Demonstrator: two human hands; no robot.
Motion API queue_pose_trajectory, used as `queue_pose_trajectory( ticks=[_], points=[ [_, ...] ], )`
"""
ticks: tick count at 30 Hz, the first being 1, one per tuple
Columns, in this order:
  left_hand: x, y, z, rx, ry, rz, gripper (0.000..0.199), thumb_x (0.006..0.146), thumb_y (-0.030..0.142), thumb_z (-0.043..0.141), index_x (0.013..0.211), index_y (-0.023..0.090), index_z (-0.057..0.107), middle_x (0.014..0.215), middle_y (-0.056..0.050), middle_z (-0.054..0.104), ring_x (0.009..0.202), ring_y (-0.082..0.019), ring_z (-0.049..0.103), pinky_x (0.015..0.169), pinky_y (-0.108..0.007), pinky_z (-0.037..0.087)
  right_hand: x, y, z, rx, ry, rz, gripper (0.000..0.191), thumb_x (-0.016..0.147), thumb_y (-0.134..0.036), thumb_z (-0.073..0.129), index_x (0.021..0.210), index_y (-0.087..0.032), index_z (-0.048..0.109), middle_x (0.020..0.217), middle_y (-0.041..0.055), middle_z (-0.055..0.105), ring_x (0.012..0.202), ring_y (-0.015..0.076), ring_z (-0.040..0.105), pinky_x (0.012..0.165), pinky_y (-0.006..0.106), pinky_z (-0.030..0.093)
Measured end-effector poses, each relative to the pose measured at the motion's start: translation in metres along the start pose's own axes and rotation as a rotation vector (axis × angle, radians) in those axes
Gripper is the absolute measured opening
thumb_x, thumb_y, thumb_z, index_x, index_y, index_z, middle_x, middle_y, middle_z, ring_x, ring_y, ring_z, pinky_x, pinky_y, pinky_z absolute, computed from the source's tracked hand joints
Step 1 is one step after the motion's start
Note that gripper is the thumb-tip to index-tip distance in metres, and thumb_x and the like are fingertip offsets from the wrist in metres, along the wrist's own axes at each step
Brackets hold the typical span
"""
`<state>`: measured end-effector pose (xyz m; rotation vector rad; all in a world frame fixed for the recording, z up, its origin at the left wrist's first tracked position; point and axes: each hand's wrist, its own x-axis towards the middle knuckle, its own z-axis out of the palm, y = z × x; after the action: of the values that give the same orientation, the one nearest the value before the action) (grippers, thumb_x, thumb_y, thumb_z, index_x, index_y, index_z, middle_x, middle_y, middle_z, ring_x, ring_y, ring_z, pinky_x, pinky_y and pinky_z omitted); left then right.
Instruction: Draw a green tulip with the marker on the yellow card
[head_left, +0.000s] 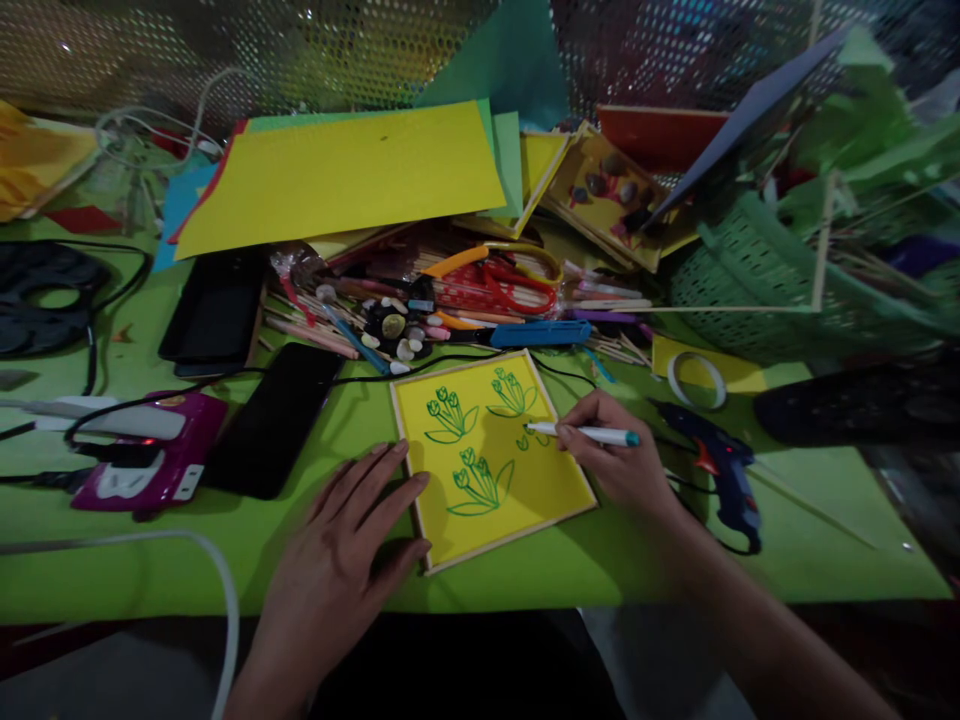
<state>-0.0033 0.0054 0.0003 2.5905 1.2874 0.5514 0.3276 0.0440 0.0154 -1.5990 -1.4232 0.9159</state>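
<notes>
A yellow card [525, 495] edged with thin wooden sticks lies on the green table in front of me. Three green flower drawings show on it, and a few small strokes of another are at its right. My right hand [619, 455] grips a white felt-tip marker [600, 434] with a teal end, its tip at those strokes. My left hand [352, 545] rests with fingers spread, fingertips on the card's left edge.
Behind the card lie scissors [517, 285], a blue cutter [540, 333], sticks and pebbles. At left are phones [274, 420] and a purple power strip [161, 450]; at right, a glue gun [720, 465], tape roll [697, 381] and green basket [757, 290].
</notes>
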Motion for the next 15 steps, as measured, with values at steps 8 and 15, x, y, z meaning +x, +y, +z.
queue_pose_trajectory(
  ticks=[8,15],
  points=[
    [0.0002,-0.0013,0.0013,-0.013,0.011,0.005,0.047,0.1,0.032,0.064,0.146,0.026,0.057,0.162,-0.01,0.053,0.148,-0.031,0.052,0.117,-0.05,0.047,-0.0007,-0.0033,-0.0008,-0.001,0.02,-0.013,0.017,0.078,-0.029,0.074,0.073,-0.023,0.058,0.061,-0.004,0.055,0.054,0.0129,0.046,0.051,0.026,0.034],
    [0.0001,-0.0014,0.0008,0.003,0.009,0.006,0.048,0.1,0.031,0.065,0.147,0.026,0.056,0.161,-0.01,0.053,0.147,-0.031,0.053,0.116,-0.05,0.048,-0.001,-0.0051,-0.0012,-0.002,0.026,-0.011,0.019,0.077,-0.029,0.074,0.071,-0.023,0.058,0.06,-0.0039,0.054,0.054,0.0126,0.043,0.05,0.026,0.033]
  ],
)
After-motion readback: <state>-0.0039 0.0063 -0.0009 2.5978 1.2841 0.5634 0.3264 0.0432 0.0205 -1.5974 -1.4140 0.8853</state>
